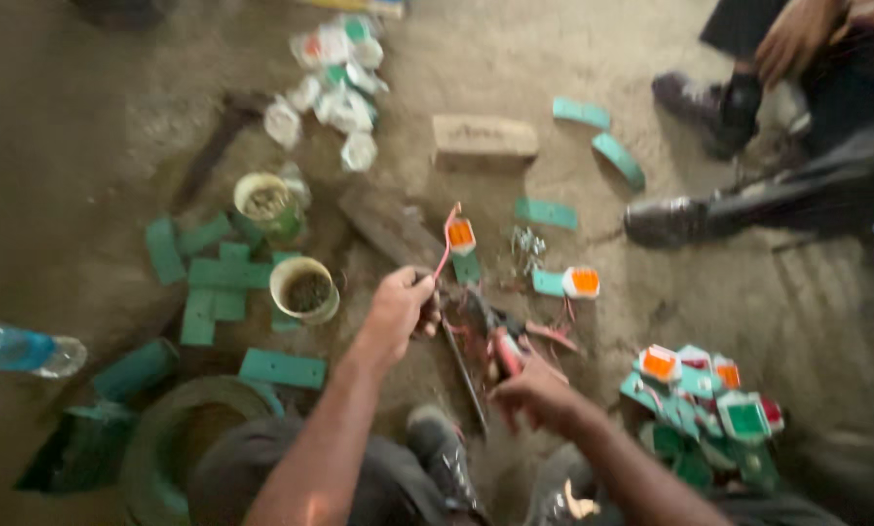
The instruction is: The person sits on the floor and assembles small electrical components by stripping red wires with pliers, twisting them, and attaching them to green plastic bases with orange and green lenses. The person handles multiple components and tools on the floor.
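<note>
A thin red wire point(446, 244) is held in the closed fingers of the left hand point(398, 310). The wire is bent and rises up to a small flat part point(462, 237) with an orange square on it. A tool point(500, 343) with red handles is gripped by the right hand point(537, 394), low in the middle, just above the dusty floor point(86, 117). The tool is blurred, so its shape is hard to make out. A long dark bar point(464, 372) is seen between the hands.

Flat green plates point(218, 278) are spread on the left, next to two round cups point(305, 288) filled with small dark bits. A pile of green and orange parts point(705, 404) is lying on the right. White parts point(334, 83) are heaped at the top. A clear bottle point(23, 351) is cut off at the left edge. The shoes point(675, 219) of another person are seen at the top right.
</note>
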